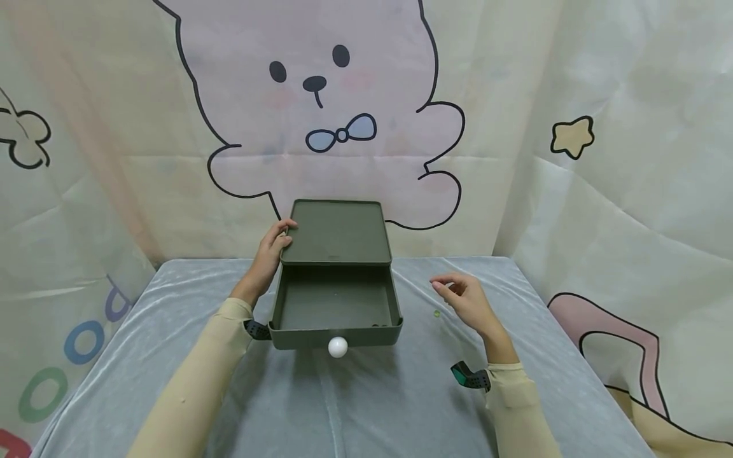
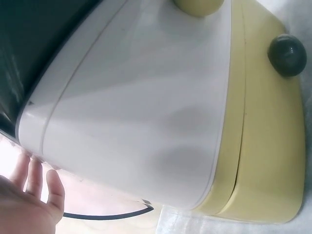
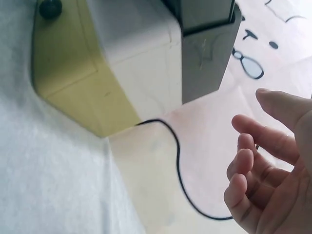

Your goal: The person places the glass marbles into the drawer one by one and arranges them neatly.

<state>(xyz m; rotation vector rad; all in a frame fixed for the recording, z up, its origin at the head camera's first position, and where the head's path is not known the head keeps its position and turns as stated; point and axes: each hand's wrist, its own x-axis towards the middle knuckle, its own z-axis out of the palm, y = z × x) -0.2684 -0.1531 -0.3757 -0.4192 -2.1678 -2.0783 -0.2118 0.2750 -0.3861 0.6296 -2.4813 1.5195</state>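
A small chest of drawers stands on the table, its green top drawer (image 1: 335, 338) pulled out toward me, with a white knob (image 1: 338, 347). A few tiny pieces (image 1: 380, 326) lie in its front right corner. The wrist views show a white middle drawer (image 2: 146, 107) and a yellow bottom drawer (image 2: 268, 146) under it, both closed. My left hand (image 1: 268, 257) rests its fingers along the left edge of the green lid (image 1: 338, 232). To the right of the chest hovers my right hand (image 1: 466, 302), thumb and forefinger apart. Below its fingertips shows a tiny green piece (image 1: 437, 313).
A pale blue cloth (image 1: 424, 394) covers the table. Behind the chest hangs a printed backdrop (image 1: 487, 210) with a cartoon bear, and more printed sheets (image 1: 630, 191) stand at both sides. Dark devices (image 1: 471, 375) are strapped to both wrists.
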